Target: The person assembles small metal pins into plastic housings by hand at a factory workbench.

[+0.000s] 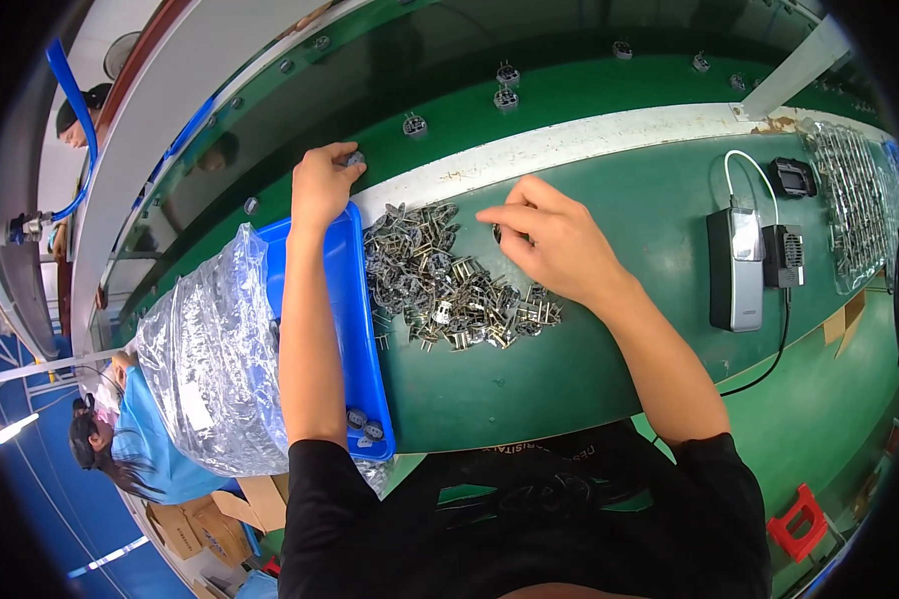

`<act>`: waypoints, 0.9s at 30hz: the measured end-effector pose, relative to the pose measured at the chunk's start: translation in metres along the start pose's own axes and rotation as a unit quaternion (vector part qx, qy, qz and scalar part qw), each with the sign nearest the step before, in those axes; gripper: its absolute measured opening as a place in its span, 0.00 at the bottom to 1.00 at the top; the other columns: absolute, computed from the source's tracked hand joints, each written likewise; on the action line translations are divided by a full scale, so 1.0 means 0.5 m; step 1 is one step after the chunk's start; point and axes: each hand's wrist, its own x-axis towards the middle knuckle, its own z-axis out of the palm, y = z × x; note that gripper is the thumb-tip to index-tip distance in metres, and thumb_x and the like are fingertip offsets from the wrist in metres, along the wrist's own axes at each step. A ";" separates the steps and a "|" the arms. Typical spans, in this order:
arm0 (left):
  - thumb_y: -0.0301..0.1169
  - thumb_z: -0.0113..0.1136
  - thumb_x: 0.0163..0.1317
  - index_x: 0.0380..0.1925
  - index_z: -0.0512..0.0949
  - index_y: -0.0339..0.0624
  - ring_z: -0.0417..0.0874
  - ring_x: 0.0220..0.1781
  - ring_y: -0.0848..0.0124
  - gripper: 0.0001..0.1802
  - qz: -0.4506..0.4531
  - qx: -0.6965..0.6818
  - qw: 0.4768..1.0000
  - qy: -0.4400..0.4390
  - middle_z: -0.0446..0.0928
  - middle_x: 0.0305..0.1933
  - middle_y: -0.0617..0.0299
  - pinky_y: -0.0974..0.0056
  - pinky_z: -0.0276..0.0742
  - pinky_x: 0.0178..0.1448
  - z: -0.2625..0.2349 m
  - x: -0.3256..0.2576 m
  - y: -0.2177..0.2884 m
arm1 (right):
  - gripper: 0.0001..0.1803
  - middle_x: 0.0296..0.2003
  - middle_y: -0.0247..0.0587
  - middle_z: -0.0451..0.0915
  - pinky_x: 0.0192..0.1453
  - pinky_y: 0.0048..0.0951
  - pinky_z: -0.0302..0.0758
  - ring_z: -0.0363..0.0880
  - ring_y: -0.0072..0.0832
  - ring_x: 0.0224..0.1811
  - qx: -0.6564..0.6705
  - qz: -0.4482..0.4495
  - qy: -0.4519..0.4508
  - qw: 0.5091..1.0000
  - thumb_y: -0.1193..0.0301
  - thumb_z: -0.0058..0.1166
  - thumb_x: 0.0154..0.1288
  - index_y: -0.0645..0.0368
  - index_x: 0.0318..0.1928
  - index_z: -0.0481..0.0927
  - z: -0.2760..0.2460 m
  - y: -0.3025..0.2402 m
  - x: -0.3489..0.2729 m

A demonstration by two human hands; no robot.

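Note:
My left hand (pixel 320 188) reaches over the blue tray (pixel 354 329) to the green conveyor belt (pixel 559 98). Its thumb and fingers pinch a small grey round plug part (pixel 355 159) at the belt. To the right, my right hand (pixel 557 240) hovers over the green table with its index finger stretched out. A small dark piece shows at its thumb and curled fingers, too hidden to name. Between my arms lies a heap of metal-pinned plug inserts (pixel 449 285). A few grey plug parts (pixel 364 427) rest in the near end of the tray.
Several plug parts (pixel 415 125) stand along the belt, behind a white ledge (pixel 469 172). A clear plastic bag (pixel 210 369) leans on the tray. At right are a grey-black power bank (pixel 736 270) with cables and bagged parts (pixel 854 205). A co-worker in blue (pixel 160 439) sits at left.

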 end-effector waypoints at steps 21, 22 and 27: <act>0.13 0.64 0.59 0.57 0.77 0.30 0.86 0.43 0.69 0.24 0.013 -0.569 0.776 -0.271 0.83 0.43 0.53 0.69 0.82 0.53 0.003 -0.153 0.213 | 0.12 0.33 0.33 0.74 0.37 0.18 0.74 0.75 0.17 0.34 0.304 0.096 0.123 0.940 0.84 0.60 0.55 0.63 0.42 0.84 -0.039 -0.035 0.021; 0.13 0.64 0.59 0.57 0.77 0.30 0.86 0.43 0.69 0.24 0.013 -0.568 0.776 -0.274 0.83 0.43 0.53 0.69 0.82 0.53 0.006 -0.154 0.212 | 0.12 0.33 0.33 0.74 0.38 0.18 0.74 0.76 0.17 0.34 0.322 0.101 0.144 0.930 0.84 0.61 0.56 0.63 0.42 0.84 -0.042 -0.037 0.023; 0.11 0.66 0.55 0.51 0.79 0.28 0.86 0.43 0.72 0.22 0.049 -0.501 0.831 -0.235 0.82 0.41 0.55 0.71 0.84 0.49 0.015 -0.164 0.223 | 0.12 0.33 0.34 0.79 0.34 0.20 0.75 0.79 0.19 0.32 0.218 0.043 0.165 0.961 0.83 0.62 0.57 0.62 0.43 0.84 -0.051 -0.032 0.023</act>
